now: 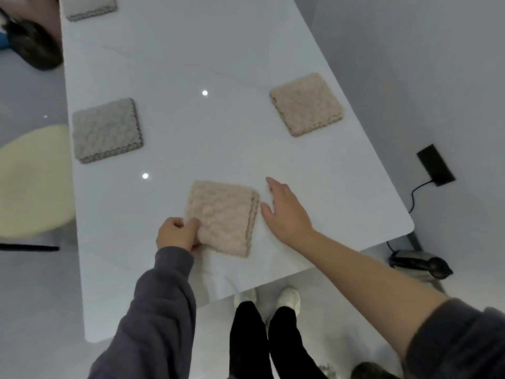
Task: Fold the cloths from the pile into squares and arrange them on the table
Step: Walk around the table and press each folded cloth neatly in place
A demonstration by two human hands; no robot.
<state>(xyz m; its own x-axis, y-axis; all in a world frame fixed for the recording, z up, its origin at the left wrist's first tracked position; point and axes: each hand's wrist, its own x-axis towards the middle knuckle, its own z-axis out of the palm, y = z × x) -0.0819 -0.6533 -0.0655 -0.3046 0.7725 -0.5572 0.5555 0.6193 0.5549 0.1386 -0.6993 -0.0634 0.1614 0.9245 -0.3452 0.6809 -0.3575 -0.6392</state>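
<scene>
Pink cloth (222,217) lies folded to a square near the tabletop's (191,64) front edge, with its layered edges facing right. Left hand (176,233) pinches its near-left corner, thumb on top. Right hand (284,212) is spread, fingers apart, just right of the layered edge; contact cannot be told. The cloth sits between both hands, and only the left holds it. 3 squares are laid out: grey square (106,129) left, tan square (306,105) right, far square (88,6) at the far end. Likely next: settle this one in place.
</scene>
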